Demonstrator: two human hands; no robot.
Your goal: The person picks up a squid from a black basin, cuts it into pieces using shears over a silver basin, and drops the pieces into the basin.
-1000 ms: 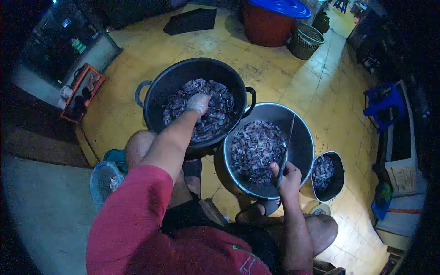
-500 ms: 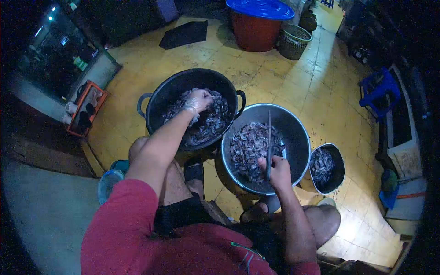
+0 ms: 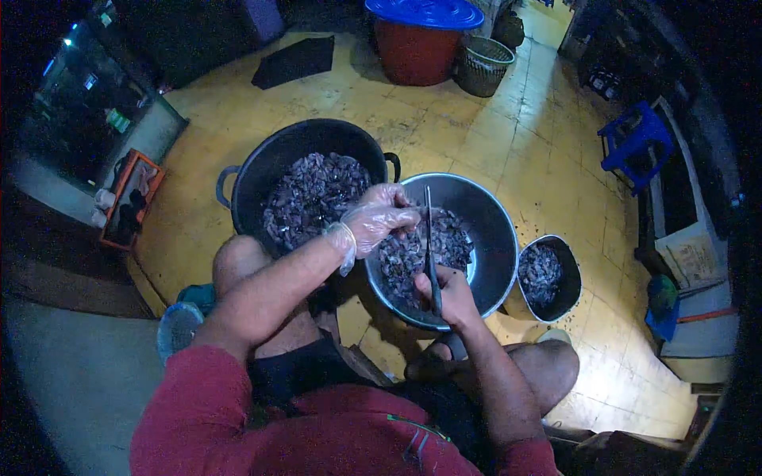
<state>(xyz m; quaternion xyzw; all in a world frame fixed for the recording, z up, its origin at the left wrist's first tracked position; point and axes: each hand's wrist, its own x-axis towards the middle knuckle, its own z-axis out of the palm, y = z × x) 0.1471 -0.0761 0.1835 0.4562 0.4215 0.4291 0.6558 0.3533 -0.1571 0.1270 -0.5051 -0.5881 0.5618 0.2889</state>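
My left hand [image 3: 379, 218], in a clear plastic glove, is closed in a pinch on a small squid-like piece, mostly hidden by the fingers, beside the blade. In my right hand [image 3: 452, 295] is a long, thin knife [image 3: 429, 246], held upright with its dark handle in the fist. Both hands are over the left side of a metal basin [image 3: 497, 238] holding many greyish pieces [image 3: 403, 266]. To the left, a large black pot [image 3: 262, 166] with two handles contains a heap of similar small squid-like pieces [image 3: 313, 190].
A smaller container [image 3: 573, 278] with more pieces stands right of the basin. A red tub [image 3: 413, 55] with a blue lid [image 3: 425, 12] and a woven basket [image 3: 482, 67] stand farther back. A blue stool [image 3: 639, 147] is at right, an orange rack [image 3: 131, 202] at left.
My left hand has moved right, out of the black pot to the knife over the metal basin. My right hand still holds the knife upright. The view has shifted slightly.
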